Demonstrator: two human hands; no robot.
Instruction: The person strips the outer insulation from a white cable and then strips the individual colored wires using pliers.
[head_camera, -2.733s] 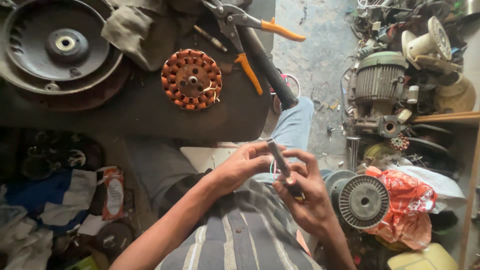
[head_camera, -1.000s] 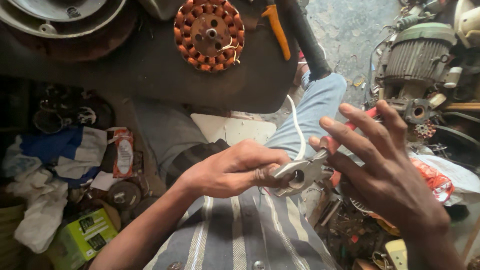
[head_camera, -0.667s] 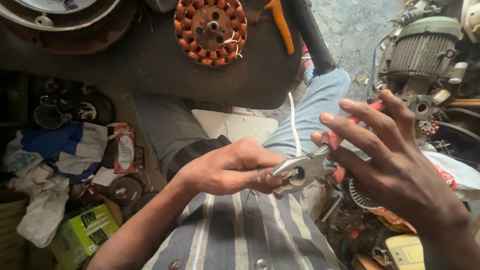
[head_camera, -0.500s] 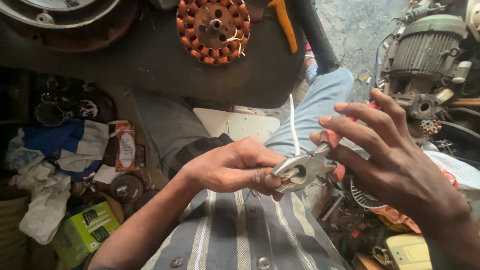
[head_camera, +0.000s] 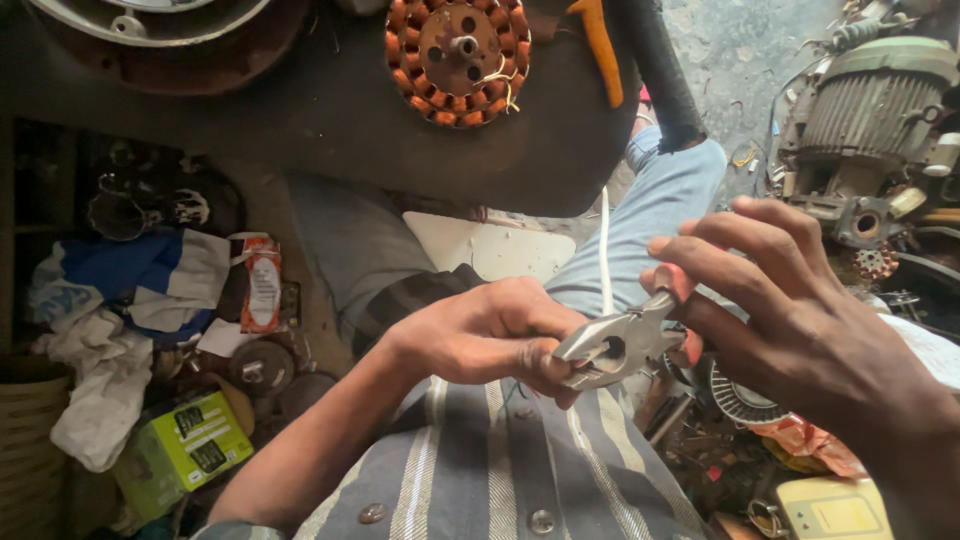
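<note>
Gripping the head of grey steel pliers with red handles (head_camera: 622, 345), left hand (head_camera: 480, 335) curled tight, fingertips closed on the metal jaws just above a striped grey shirt (head_camera: 500, 470). Right hand (head_camera: 800, 320) wrapped round the red handles, fingers spread, thumb tip against the grip. One thin white wire (head_camera: 604, 250) rising straight from the pliers toward the dark round tabletop (head_camera: 330, 120). Little open room: hands held over the lap, close under the table's curved edge, hemmed by clutter on both sides. Counted on the table: one copper-wound orange stator (head_camera: 458, 45), one orange-handled tool (head_camera: 600, 50), one black rubber hose (head_camera: 660, 70), one rusty round metal cover (head_camera: 160, 30). At right, one ribbed grey electric motor (head_camera: 870, 100); one orange plastic bag (head_camera: 810, 440) lower down. At left, one green cardboard box (head_camera: 185, 450), one white cloth (head_camera: 95, 390), one blue cloth (head_camera: 110, 270).
</note>
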